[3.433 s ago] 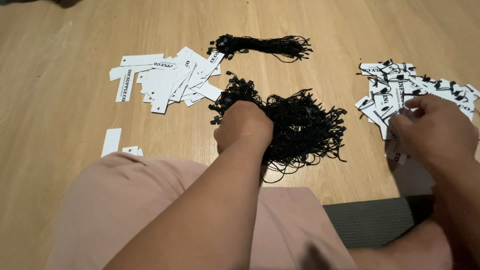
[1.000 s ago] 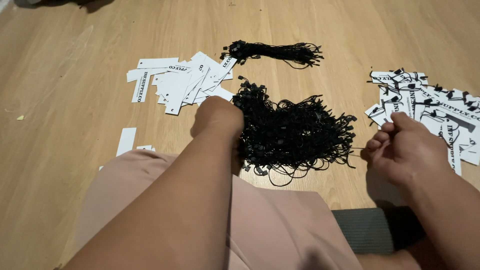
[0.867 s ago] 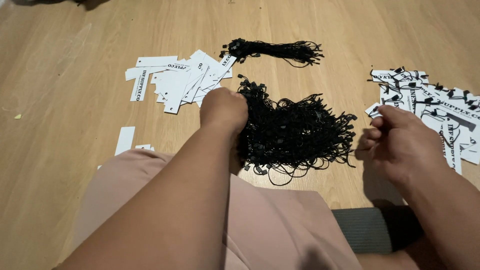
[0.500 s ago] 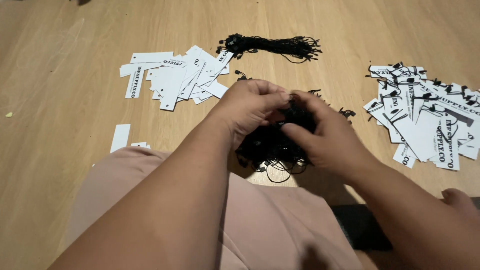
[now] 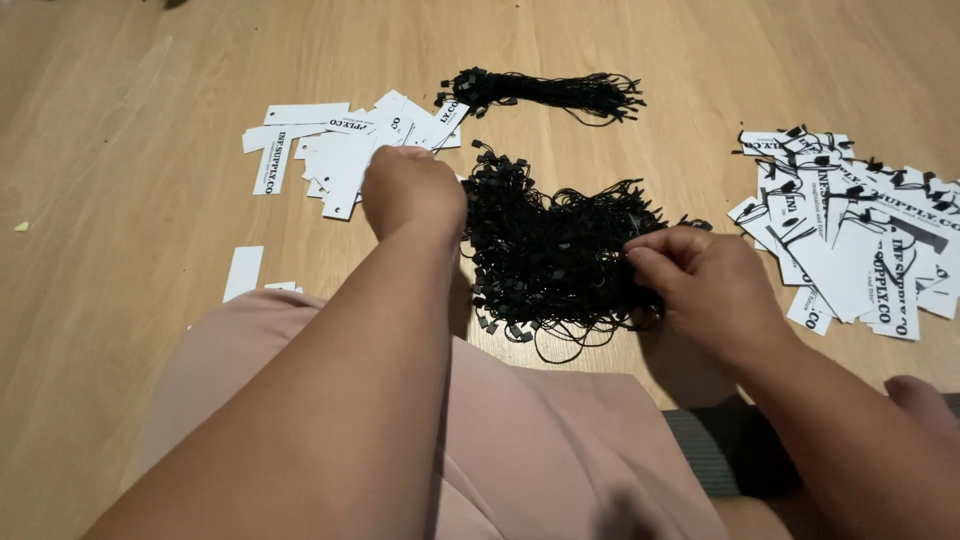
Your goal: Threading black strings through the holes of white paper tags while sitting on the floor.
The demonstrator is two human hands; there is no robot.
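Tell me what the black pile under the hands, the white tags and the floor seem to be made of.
Black pile: thin matte cord loops with small hard ends, probably plastic; strands tangle and curl. White tags: flat, stiff strips with crisp edges, likely matte card. Floor: light wood grain, possibly laminate, with a soft sheen.

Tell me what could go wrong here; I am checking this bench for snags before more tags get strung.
The right hand pinches at the loose heap of black loop strings; several tangled strings may well lift together. The left hand reaches the plain white tags, overlapped, so two could come up at once. The strung tags lie close to the heap and their loops might catch in it.
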